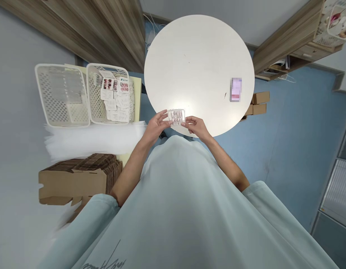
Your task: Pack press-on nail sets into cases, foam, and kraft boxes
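Observation:
Between my two hands is a small clear plastic case with rows of shiny pinkish pieces inside, which look like press-on nails. My left hand grips its left end, thumb on the near side and fingers along the edge. At the right end, my right hand pinches the near corner with thumb and fingers. The case is held over the near edge of the round white table, and its lid appears closed. Whether it touches the tabletop I cannot tell.
A blurred-out rectangular item lies on the table's right side. To the left stand a white basket of carded nail sets and another basket holding clear packaging. Nearer are white foam sheets and flattened cardboard boxes. Small cartons sit beyond the table's right edge.

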Action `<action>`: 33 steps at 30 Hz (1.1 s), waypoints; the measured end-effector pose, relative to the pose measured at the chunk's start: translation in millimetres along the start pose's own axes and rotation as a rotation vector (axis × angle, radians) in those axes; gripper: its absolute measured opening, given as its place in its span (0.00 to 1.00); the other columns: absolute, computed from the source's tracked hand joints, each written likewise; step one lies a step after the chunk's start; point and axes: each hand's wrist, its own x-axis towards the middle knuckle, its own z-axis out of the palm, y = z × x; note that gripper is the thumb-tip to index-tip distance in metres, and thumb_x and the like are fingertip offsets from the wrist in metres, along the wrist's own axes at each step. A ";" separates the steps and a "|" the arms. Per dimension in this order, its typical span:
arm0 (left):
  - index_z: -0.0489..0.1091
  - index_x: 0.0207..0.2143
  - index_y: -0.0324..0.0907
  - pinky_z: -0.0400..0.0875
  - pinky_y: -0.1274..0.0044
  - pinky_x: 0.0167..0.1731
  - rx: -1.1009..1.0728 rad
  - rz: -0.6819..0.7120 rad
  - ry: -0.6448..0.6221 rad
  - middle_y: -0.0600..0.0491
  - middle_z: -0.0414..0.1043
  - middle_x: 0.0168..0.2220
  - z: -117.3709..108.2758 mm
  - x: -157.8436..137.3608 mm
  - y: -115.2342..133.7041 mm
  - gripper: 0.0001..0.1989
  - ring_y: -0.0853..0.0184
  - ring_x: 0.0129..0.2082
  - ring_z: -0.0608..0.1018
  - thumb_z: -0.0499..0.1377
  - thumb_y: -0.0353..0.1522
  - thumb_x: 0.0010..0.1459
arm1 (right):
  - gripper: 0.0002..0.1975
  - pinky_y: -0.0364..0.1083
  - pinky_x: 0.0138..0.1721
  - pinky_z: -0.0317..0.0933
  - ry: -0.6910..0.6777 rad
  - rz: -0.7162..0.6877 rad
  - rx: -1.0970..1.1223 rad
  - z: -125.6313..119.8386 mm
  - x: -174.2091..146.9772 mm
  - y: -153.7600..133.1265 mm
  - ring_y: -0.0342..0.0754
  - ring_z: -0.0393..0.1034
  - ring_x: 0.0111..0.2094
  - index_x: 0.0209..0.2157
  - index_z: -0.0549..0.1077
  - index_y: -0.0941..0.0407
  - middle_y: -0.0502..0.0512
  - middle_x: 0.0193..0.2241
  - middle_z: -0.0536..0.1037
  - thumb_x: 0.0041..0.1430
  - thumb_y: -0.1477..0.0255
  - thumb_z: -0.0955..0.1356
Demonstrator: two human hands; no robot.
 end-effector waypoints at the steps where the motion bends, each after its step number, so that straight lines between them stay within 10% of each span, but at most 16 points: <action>1: 0.72 0.70 0.45 0.74 0.54 0.68 0.000 -0.008 0.004 0.37 0.69 0.73 0.3 -1.5 -2.7 0.39 0.42 0.73 0.71 0.76 0.41 0.59 | 0.34 0.43 0.22 0.61 -0.005 0.004 0.000 -0.4 1.5 1.6 0.37 0.62 0.22 0.38 0.79 0.53 0.49 0.35 0.81 0.39 0.44 0.86; 15: 0.72 0.69 0.43 0.76 0.56 0.64 0.077 -0.005 0.165 0.36 0.71 0.70 -15.6 15.0 -35.2 0.41 0.48 0.57 0.84 0.78 0.39 0.54 | 0.28 0.44 0.25 0.66 -0.024 0.029 -0.096 8.1 32.3 29.2 0.40 0.65 0.23 0.38 0.81 0.54 0.52 0.35 0.84 0.48 0.48 0.85; 24: 0.78 0.56 0.36 0.78 0.55 0.61 0.208 -0.093 0.329 0.34 0.79 0.57 -37.6 86.7 -89.1 0.31 0.44 0.59 0.82 0.74 0.32 0.49 | 0.06 0.46 0.42 0.74 0.089 0.154 -0.323 28.8 98.7 69.6 0.39 0.71 0.23 0.42 0.81 0.57 0.53 0.41 0.87 0.69 0.69 0.77; 33: 0.81 0.48 0.36 0.67 0.55 0.70 0.369 -0.208 0.374 0.32 0.81 0.58 -37.3 127.5 -124.8 0.24 0.40 0.65 0.79 0.70 0.26 0.45 | 0.09 0.47 0.55 0.73 0.198 0.361 -0.545 50.6 130.4 92.6 0.43 0.81 0.32 0.53 0.81 0.58 0.56 0.46 0.88 0.73 0.74 0.72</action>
